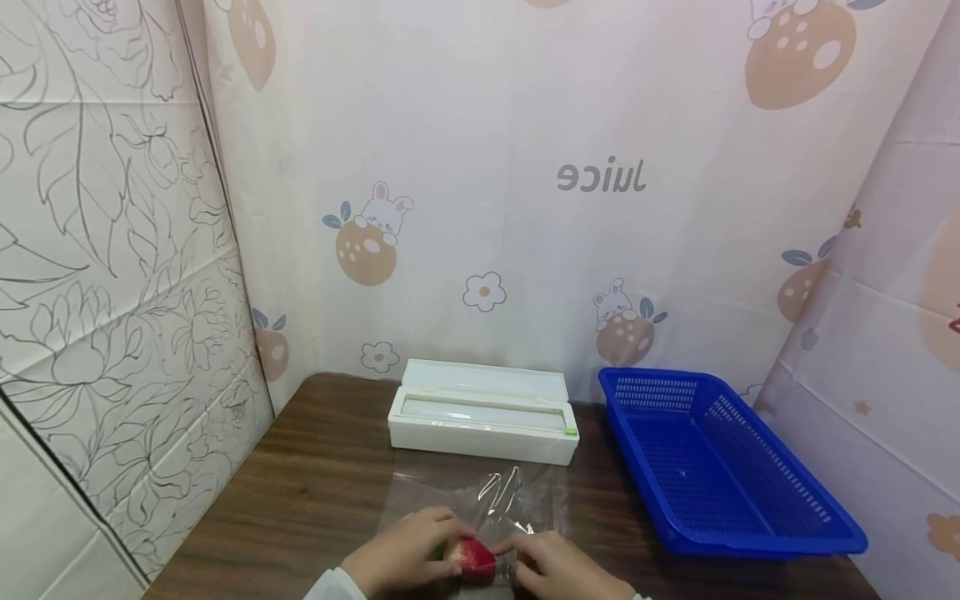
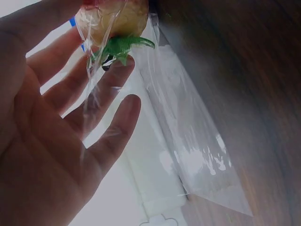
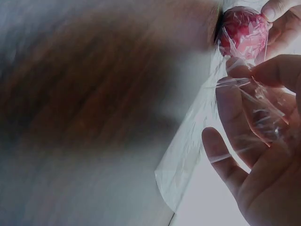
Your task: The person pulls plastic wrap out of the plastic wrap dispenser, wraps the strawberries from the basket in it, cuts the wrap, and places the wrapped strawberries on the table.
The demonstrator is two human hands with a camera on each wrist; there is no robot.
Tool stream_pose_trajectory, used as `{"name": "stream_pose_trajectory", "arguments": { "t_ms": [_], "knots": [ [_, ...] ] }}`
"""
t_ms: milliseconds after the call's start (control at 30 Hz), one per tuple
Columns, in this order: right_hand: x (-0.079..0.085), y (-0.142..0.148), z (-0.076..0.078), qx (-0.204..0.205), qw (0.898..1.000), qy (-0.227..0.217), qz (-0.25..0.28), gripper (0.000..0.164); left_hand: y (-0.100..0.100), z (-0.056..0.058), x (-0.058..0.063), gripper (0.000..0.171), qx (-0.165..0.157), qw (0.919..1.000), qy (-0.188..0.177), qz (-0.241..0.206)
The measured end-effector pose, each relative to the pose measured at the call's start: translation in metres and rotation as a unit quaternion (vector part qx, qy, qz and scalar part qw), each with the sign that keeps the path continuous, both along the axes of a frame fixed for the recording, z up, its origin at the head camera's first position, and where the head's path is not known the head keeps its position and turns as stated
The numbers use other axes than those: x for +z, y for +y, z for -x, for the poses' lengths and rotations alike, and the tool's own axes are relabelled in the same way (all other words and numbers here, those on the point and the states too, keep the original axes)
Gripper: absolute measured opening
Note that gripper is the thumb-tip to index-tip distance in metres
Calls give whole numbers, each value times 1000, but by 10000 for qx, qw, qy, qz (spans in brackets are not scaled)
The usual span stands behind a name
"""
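Observation:
A red fruit (image 1: 474,559) with a yellowish end and green leaves (image 2: 123,49) lies at the table's near edge, film over its surface. My left hand (image 1: 411,552) grips it from the left between thumb and fingers, the other fingers spread under the film. On the fruit's right, my right hand (image 1: 558,568) pinches clear plastic wrap (image 3: 242,84) between thumb and index finger, with crumpled film trailing across its palm. The sheet of wrap (image 1: 450,492) runs back over the table to a white wrap dispenser box (image 1: 480,440), its lid raised.
A blue plastic basket (image 1: 652,492) stands on the right side of the dark wooden table (image 1: 300,483). The dispenser has a small green piece (image 1: 571,432) at its right end. Printed curtains (image 1: 487,225) hang behind the table and along both sides.

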State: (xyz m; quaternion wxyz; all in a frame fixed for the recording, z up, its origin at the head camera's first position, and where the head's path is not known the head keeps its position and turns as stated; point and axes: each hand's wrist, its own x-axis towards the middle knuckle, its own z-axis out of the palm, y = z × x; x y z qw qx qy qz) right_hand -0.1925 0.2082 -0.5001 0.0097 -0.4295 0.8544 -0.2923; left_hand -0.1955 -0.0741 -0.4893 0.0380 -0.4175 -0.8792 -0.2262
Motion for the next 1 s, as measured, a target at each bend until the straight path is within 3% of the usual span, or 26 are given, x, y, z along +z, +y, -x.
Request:
{"name": "stream_pose_trajectory", "arguments": {
  "t_ms": [167,433,533,667,767,900,1000],
  "knots": [
    [2,4,3,39,9996,262,119,19,-4,4,2,36,-287,9992,-267,-89],
    [4,16,6,-224,9979,542,282,10,-6,8,4,36,-371,9977,-530,-217],
    [6,16,4,-534,9935,985,189,15,-6,11,3,35,-422,9975,-501,-272],
    [13,8,-2,-869,9778,1897,209,24,-5,14,1,34,-505,9973,-425,-320],
    [18,-4,-6,-469,9698,2351,440,28,-4,16,0,33,-500,9975,-389,-311],
    [20,-20,-9,509,9652,2498,581,22,-3,17,0,32,-415,9979,-393,-306],
    [17,-27,-10,810,9619,2573,454,22,-4,18,1,32,-366,9978,-452,-315]
  ]
}}
